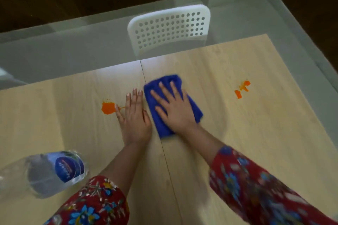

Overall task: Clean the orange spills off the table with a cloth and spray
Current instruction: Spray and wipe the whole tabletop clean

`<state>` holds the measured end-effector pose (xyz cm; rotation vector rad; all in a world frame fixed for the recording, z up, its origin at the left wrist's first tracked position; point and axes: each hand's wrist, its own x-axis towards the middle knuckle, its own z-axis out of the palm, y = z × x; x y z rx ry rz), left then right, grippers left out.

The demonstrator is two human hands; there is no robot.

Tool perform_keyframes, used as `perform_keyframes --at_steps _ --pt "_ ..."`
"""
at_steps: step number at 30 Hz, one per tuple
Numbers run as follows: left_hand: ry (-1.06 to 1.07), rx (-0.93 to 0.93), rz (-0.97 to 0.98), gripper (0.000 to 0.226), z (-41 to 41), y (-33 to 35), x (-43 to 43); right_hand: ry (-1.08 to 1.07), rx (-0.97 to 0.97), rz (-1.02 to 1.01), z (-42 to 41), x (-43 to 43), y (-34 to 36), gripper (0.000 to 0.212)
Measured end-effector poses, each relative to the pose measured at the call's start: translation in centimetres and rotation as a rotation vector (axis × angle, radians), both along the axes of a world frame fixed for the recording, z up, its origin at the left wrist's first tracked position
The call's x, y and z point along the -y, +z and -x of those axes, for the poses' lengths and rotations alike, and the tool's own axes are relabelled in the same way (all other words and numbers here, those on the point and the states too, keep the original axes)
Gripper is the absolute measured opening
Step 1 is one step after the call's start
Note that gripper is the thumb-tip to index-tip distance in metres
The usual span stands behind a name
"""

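Your pale wooden surface [256,133] has the blue cloth [170,79] at its middle, pressed flat under your right hand [173,107], fingers spread. Your left hand [134,117] rests open just left of it, little finger at the left orange spill [108,107]. The right orange spill [242,88] lies well apart. Near left is a blurred clear bottle [54,171], probably the spray.

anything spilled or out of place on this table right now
Yes. Two orange spills mark the table: a splat just left of the left hand, and a broken patch well right of the blue cloth that the right hand presses flat. Neither looks wiped yet.
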<state>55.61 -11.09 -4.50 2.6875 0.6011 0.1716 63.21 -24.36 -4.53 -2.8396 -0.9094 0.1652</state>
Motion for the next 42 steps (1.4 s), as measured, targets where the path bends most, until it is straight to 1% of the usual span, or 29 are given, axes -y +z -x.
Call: perform_keyframes --at_steps 2,3,4,6,7,8,9,10,11,13,15,18,20,24,27,29,31,33,36,39,42 --pt "0.001 -0.002 0.008 0.064 -0.1 0.0 0.0 0.142 0.004 0.0 2.7 3.6 -0.3 0.054" --pt "-0.006 -0.006 0.016 0.064 -0.2 0.0 0.0 0.127 0.017 0.009 2.0 5.8 -0.4 0.054" --pt "-0.012 -0.009 0.022 0.065 -0.2 0.0 0.0 0.037 0.032 0.037 0.3 7.6 -0.7 0.054" --pt "-0.019 -0.012 0.02 0.066 -0.2 0.1 0.0 -0.27 0.024 0.081 -4.3 9.1 -0.6 0.056" --pt "-0.017 -0.015 0.02 0.066 -0.2 0.1 0.0 -0.397 0.014 0.086 -6.7 8.4 -0.4 0.056" --pt "-0.017 -0.016 0.023 0.066 -0.2 0.1 0.0 -0.46 -0.01 0.075 -8.7 6.8 -0.2 0.056" --pt "-0.016 -0.012 0.029 0.066 -0.2 0.0 0.1 -0.457 -0.03 0.063 -9.8 4.4 0.1 0.055" --pt "-0.008 -0.003 0.032 0.066 -0.2 0.0 0.1 -0.397 -0.049 0.053 -10.1 1.8 0.1 0.055" --pt "0.008 0.003 0.033 0.066 -0.2 0.0 0.1 -0.304 -0.063 0.037 -9.4 -0.5 0.0 0.055" --pt "0.039 0.006 0.036 0.066 -0.2 0.0 0.0 -0.101 -0.046 0.005 -5.2 -3.0 -0.2 0.055" --pt "0.046 0.012 0.032 0.063 -0.2 0.0 0.1 0.033 -0.017 -0.011 0.5 -1.4 -0.4 0.056" --pt "0.035 0.002 0.031 0.064 -0.3 -0.1 0.0 0.055 -0.008 0.017 4.8 3.5 -0.5 0.056" --pt "0.025 0.001 0.029 0.065 -0.4 -0.2 0.0 0.049 -0.001 0.03 3.9 3.7 -0.4 0.055" --pt "0.008 0.007 0.038 0.064 -0.3 -0.3 -0.1 -0.007 -0.041 0.007 -2.5 -2.4 -0.5 0.056" --pt "-0.146 0.033 0.027 0.066 -0.1 -0.1 0.4 -0.042 -0.078 0.008 -7.9 -6.1 0.0 0.055" --pt "-0.182 0.052 0.037 0.067 -1.3 0.2 1.5 0.009 -0.071 0.037 -9.5 -6.2 0.2 0.054" --pt "-0.165 0.071 0.085 0.065 -3.8 0.4 3.2 0.03 -0.076 0.021 -10.6 -4.0 0.3 0.053" --pt "-0.182 0.065 0.108 0.061 -6.6 0.6 5.0 -0.052 -0.058 0.029 -12.4 -0.6 0.0 0.056" --pt "-0.311 0.008 0.058 0.061 -10.0 0.6 7.6 -0.298 -0.036 0.036 -17.2 6.9 -0.3 0.063" --pt "-0.469 -0.041 -0.006 0.065 -10.8 -0.4 9.0 -0.529 -0.008 0.093 -22.3 15.4 -1.0 0.055" --pt "-0.476 -0.048 -0.02 0.065 -10.9 -1.0 8.9 -0.713 -0.024 0.058 -26.0 22.4 -1.1 0.052"
